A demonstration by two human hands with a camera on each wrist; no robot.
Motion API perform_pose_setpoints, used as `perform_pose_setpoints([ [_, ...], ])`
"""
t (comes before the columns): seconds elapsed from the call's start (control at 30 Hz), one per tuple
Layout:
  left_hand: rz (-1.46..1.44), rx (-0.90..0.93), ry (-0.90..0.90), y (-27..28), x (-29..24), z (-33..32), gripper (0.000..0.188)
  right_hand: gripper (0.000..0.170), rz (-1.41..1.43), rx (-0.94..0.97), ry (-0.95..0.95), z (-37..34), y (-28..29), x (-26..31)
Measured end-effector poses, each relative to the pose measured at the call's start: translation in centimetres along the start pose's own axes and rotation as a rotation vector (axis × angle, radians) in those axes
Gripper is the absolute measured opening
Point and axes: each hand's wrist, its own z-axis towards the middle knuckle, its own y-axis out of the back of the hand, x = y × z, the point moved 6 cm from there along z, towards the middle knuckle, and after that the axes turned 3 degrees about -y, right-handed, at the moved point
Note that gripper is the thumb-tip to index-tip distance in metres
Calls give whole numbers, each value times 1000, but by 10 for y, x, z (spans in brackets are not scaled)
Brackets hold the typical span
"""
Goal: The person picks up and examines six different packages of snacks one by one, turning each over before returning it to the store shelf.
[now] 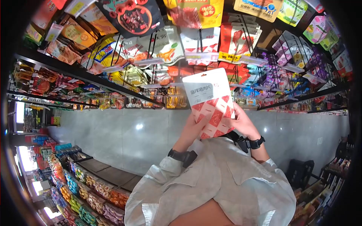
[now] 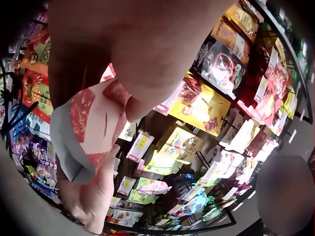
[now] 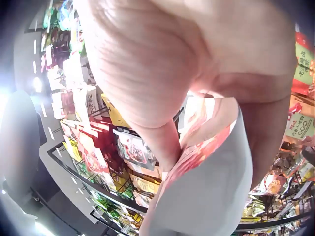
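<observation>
A white-and-red snack pouch (image 1: 211,101) is held upright in front of the chest, its printed front facing up toward the head camera and a hang hole at its top. My left hand (image 1: 193,127) grips the lower left side, thumb across the front. On the opposite edge, my right hand (image 1: 246,123) pinches the pouch with its thumb in front. In the left wrist view the pouch (image 2: 98,113) bends beside the thumb. The right wrist view shows the thumb pressing the pouch (image 3: 206,182) near its bottom; the fingers behind it are mostly hidden.
Racks of hanging snack bags (image 1: 162,43) stand directly ahead, with price tags (image 1: 200,56) along their hooks. Grey floor (image 1: 147,124) stretches below the racks. Tiered bins of wrapped sweets (image 1: 102,180) are at lower left, and a black case (image 1: 299,173) stands at right.
</observation>
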Motion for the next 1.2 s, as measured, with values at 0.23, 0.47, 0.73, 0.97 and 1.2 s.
perform_pose_setpoints([
  [0.23,117,178,134,39,19,-22,43,67,-1,-86,30,7,-43,-14],
  [0.47,-8,292,168,74,15,-30,38,68,-63,-170,-88,0,-81,-29],
  [0.73,-174,531,252,66,14,-28,30,58,-21,-358,-139,-36,-96,-41],
  [0.97,49,662,251,45,34,-20,36,50,81,-447,-96,-66,-79,-44],
  [1.2,410,455,163,-7,33,-25,28,76,116,-449,32,-96,-34,-44],
])
